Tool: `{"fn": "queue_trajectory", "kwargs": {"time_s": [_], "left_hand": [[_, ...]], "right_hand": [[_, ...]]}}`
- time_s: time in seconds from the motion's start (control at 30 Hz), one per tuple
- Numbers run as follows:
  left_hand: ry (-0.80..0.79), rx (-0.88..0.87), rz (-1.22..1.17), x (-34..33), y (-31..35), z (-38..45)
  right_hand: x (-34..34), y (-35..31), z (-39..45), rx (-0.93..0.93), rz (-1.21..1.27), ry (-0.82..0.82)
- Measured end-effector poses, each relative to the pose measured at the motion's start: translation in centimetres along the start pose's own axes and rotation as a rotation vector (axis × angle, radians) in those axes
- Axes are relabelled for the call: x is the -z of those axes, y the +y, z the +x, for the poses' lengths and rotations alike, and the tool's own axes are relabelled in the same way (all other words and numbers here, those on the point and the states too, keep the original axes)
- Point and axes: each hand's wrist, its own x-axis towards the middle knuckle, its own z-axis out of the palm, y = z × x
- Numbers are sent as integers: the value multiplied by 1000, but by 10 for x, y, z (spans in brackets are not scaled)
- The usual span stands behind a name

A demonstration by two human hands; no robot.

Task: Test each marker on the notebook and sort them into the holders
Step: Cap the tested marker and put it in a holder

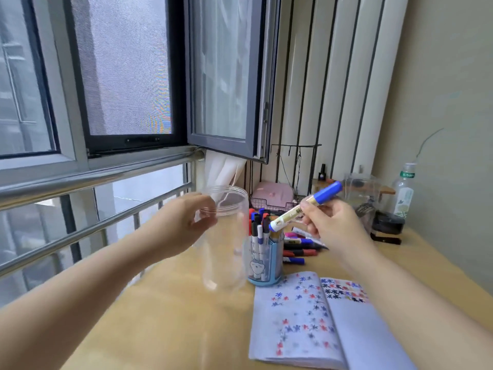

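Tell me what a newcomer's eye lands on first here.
The blue-capped marker, held up by the right hand above the desk. Left of it, the left hand grips a clear jar, with a blue holder full of markers beside it. In front lies the open notebook, dotted with test marks.

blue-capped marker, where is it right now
In the head view the blue-capped marker is held up in the right hand, right of centre, above the blue pen holder.
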Motion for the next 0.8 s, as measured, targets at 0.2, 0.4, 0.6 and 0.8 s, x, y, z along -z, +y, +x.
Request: {"fn": "queue_trajectory", "kwargs": {"time_s": [0.2,0.4,0.6,0.8], "left_hand": [[-75,-145,-94,-38,38,-8],[-90,-141,-145,-58,36,-9],[-94,-120,-165,-59,37,-11],[-11,-42,-182,-65,33,-18]], "right_hand": [[34,-6,-24,-36,-53,-1],[45,-2,-31,-74,-33,11],[25,13,-28,-51,-25,6],[12,-11,-6,135,-55,42]]}}
